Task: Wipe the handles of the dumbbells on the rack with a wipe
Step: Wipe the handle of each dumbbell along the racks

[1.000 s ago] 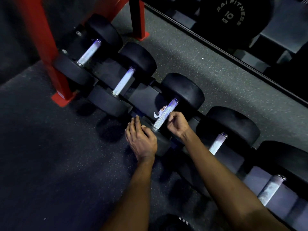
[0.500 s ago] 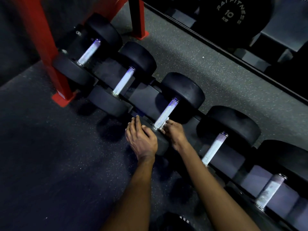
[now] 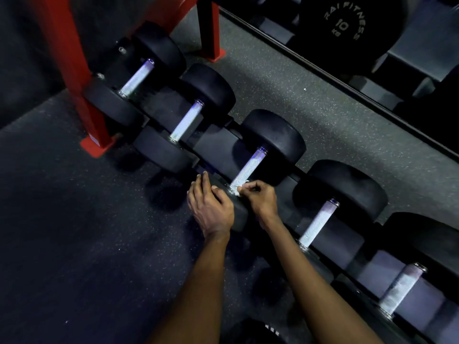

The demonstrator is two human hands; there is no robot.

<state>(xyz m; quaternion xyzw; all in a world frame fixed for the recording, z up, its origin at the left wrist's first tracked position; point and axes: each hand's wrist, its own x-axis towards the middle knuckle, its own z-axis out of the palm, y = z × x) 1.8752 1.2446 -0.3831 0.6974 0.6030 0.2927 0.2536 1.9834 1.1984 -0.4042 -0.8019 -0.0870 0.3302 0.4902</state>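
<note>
Wiping the knurled handle (image 3: 249, 167) of the third dumbbell (image 3: 273, 135) from the left is the step in hand, judged from the grip.

Right hand (image 3: 259, 198): fingers curled, pinching a small white wipe (image 3: 239, 187) against the near end of that handle, close by the collar.

Left hand (image 3: 211, 207): released, fingers fairly straight, lying flat on the dumbbell's near head (image 3: 240, 217) and holding nothing. It appears to steady the weight.

Position of the wipe: touching the handle at its near end, at the right hand's fingertips and just right of the left hand. The rest of the handle, up to the far head, is bare of the wipe.

Recommendation: wrap the wipe round the bar rather than dab one face. Draw it along the full length toward the far collar, then turn the wrist to reach the underside, which the view does not show. Knurling will likely snag a thin wipe, so moderate pressure is advised. The left hand should bear on the head so that the dumbbell does not roll in its saddle on the rack (image 3: 218, 147).

Outstanding, by judgement: two dumbbells lie to the left, beside the red upright (image 3: 64, 58), and two to the right. Whether their handles are done cannot be told. A 10 kg plate (image 3: 345, 26) stands far right and is not concerned.
</note>
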